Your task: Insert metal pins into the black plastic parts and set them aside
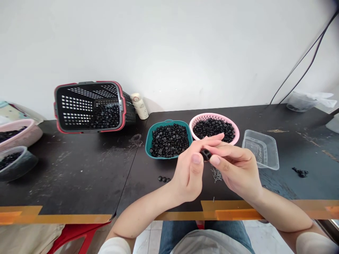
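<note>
pinching a black piece (206,154) between left fingers (196,158) and right fingers (215,160), scuffed table (79,176) below, white wall (169,46) behind

The left hand (188,173) and right hand (233,169) held a black plastic piece (206,154) above the dark table (143,190). A teal basket (147,141) and a pink basket (212,115) of black pieces sat just beyond, beside loose screws (216,174).

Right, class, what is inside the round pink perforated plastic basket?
Small round black parts heap inside the pink basket; the person's fingers cover part of its front rim, and the heap hides its floor.
</note>
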Tool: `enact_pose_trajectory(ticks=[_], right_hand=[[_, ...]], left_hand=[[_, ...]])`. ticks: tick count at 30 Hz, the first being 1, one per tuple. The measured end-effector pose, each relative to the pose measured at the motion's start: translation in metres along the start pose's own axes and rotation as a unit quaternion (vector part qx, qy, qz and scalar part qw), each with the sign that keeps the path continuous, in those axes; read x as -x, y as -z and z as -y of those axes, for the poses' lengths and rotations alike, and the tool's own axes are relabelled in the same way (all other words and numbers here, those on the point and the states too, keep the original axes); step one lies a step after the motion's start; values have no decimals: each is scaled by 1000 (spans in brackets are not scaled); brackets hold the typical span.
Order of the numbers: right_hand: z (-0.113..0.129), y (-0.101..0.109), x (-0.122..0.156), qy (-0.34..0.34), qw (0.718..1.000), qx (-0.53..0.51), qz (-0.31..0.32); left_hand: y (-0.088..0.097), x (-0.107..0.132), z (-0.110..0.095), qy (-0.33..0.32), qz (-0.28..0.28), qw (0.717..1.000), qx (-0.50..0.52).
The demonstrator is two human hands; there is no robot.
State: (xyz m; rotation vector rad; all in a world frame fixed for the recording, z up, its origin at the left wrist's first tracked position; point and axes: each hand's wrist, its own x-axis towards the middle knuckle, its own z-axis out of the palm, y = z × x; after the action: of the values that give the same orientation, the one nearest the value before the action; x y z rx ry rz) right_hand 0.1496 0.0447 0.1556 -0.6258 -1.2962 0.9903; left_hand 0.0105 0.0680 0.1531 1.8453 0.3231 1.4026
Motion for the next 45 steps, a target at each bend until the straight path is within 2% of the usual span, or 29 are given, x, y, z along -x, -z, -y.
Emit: enact_pose_trajectory(ticks=[5, 12, 18, 22, 28, 30, 32, 36, 38, 41, 43, 45], right_hand=[[1, -4, 6, -15, 1000, -23, -2], [3, -7, 11, -15, 999, -23, -22], [0, -12, 19, 12, 999, -23, -39], [-3, -14, 25, 35, 998, -16, -43], [-3, -15, 23, 28, 998, -28, -40], [-2, -13, 18, 45, 998, 7, -36], [0, -8, 11, 87, 992, 87, -34], [8, 10, -8, 162, 939, 301, -47], [13, 20, -15, 166, 920, 354, -10], [18, 31, -19, 140, 913, 360, 128], [15, 34, -14, 107, 908, 348, 206], [6, 34, -3, 67, 909, 330, 245]], left_hand=[[-6, 3, 3, -12, -18, 999, 33], [-6, 0, 5, -1, 13, 996, 83], [-7, 3, 4, -13, 12, 999, 51], [-11, 5, 4, -19, 7, 998, 66], [-12, 3, 7, -38, 5, 998, 55], [-9, 0, 5, -27, 13, 999, 39], [-3, -2, 3, -10, 17, 1000, -3], [15, -10, -3, 61, 44, 990, -116], [26, -13, -6, 121, 96, 980, -123], [36, -10, -8, 197, 173, 961, -92], [38, 2, -5, 247, 201, 945, -71], [35, 22, 1, 301, 218, 927, -49]])
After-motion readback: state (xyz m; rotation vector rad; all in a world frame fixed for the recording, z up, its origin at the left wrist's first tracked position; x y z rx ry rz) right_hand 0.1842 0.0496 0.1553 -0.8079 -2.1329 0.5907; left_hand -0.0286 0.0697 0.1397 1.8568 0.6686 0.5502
